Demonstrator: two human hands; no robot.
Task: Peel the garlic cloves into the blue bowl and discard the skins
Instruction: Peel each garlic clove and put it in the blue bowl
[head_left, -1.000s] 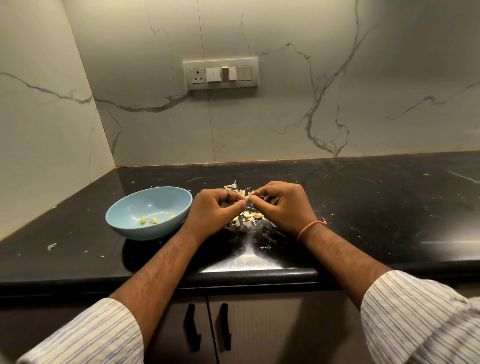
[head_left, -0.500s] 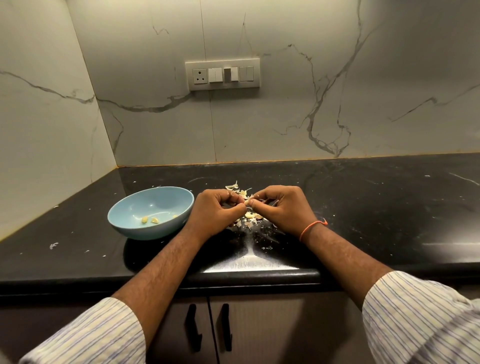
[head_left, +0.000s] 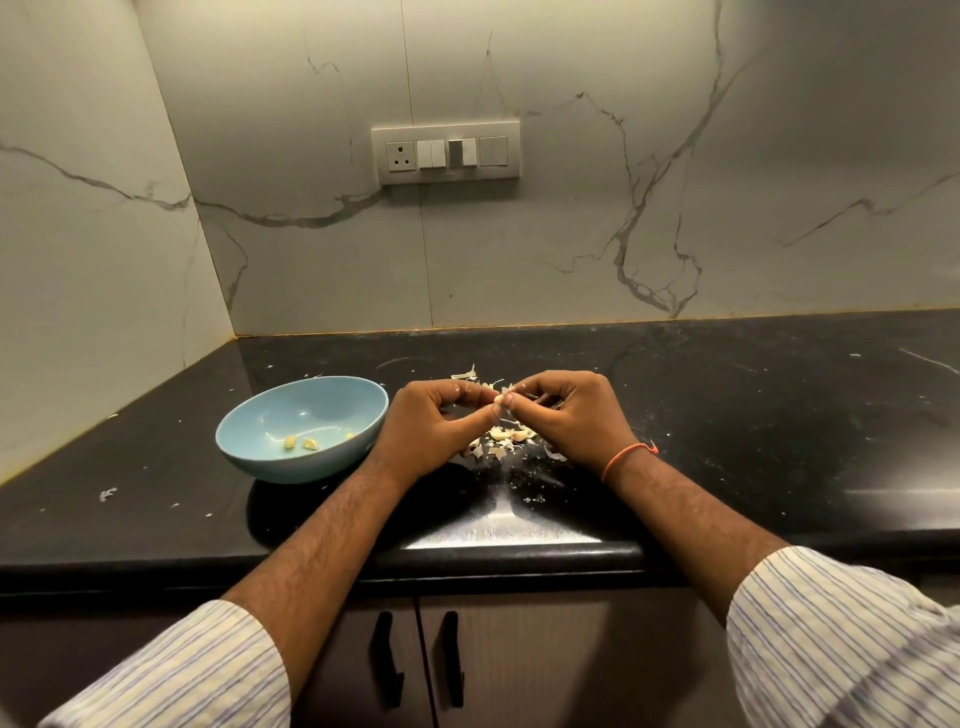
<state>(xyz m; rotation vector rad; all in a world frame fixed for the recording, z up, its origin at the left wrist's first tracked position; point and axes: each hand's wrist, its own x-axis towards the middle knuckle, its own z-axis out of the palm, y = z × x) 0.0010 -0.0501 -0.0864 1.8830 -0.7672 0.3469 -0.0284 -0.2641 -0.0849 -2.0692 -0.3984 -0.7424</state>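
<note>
Far left on the black counter (head_left: 156, 457): stray skin flecks. Next, the blue bowl (head_left: 303, 427), upright, w/ a few peeled garlic cloves (head_left: 301, 443) lying inside near the bottom. Just right of the bowl, left hand (head_left: 431, 431), fingers curled, thumb & forefinger pinching one end of a garlic clove (head_left: 500, 399) held up off the counter. Right hand (head_left: 566, 415) meets it tip to tip, fingers curled, its grip pinching the same clove from the other side. An orange thread band (head_left: 626, 457) sits on the right wrist. Under & behind the hands, a pile of garlic skins (head_left: 506, 435), some unpeeled pieces mixed in, can't tell how many. Striped sleeves rolled up on both arms. Above, on the marble wall, a switch panel (head_left: 445, 154).
</note>
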